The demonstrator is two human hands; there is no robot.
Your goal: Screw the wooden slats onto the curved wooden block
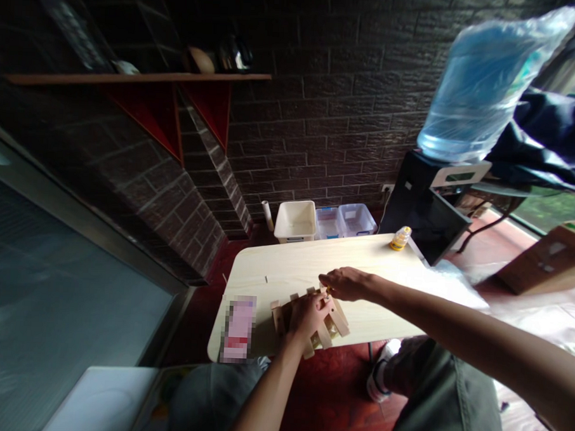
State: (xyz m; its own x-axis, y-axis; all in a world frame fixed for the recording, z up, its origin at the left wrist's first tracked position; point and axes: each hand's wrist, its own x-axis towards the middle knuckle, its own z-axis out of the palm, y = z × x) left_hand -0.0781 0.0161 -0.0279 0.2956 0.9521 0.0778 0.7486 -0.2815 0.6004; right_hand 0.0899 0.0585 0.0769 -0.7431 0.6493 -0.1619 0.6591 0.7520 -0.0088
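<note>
A small slatted wooden frame (341, 316) lies near the front edge of the pale table (362, 260). My left hand (308, 313) rests over its slats, fingers closed on the wood near its far side. Just beyond, my right hand (345, 283) is a closed fist beside the left fingertips. Something small and yellow (329, 291) shows under that fist, too small and covered to name. Yellowish material, partly hidden, shows between the slats.
A small clear bottle with yellow parts (400, 238) stands at the table's far right corner. A blurred pink item (239, 328) lies at left, and a tiny dark piece (266, 279) behind it. Plastic bins (295, 221) and a water dispenser (412, 195) stand beyond.
</note>
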